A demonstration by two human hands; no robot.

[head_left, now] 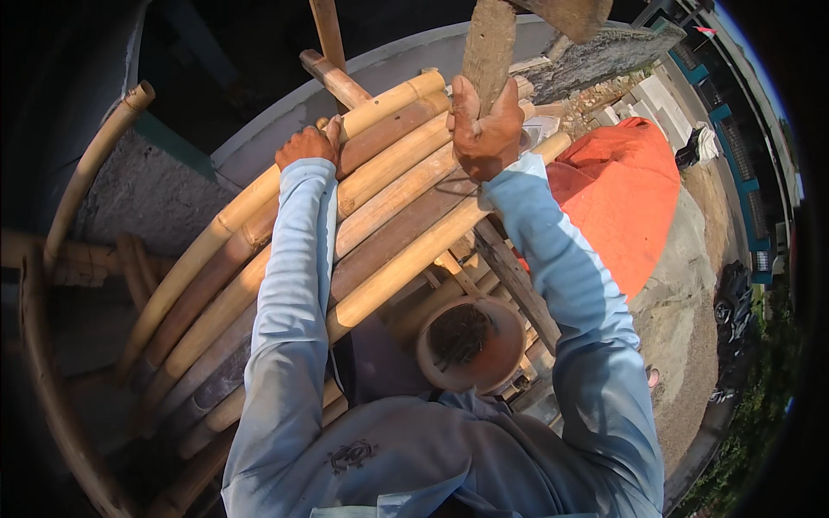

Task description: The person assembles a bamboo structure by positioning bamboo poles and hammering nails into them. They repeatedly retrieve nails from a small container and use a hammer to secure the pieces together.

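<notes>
My left hand (308, 147) is closed over the uppermost of several bamboo poles (393, 104) lying side by side. Its fingertips are partly hidden, so a small thing in them cannot be ruled out. In my right hand (488, 129) is the thick wooden handle of a hatchet (489, 52), raised above the poles' right ends. The hatchet's broad brown head (574, 15) is cut off by the top edge. Below the poles, close to my body, a round reddish-brown tub (429, 361) holds a pile of thin dark pieces, possibly nails.
A concrete wall (259, 142) curves behind the poles. An orange tarp (617, 203) hangs at the right, above paved ground (682, 293) far below. A dark timber beam (518, 281) slants beside the tub. More bamboo poles (91, 173) stand at the left.
</notes>
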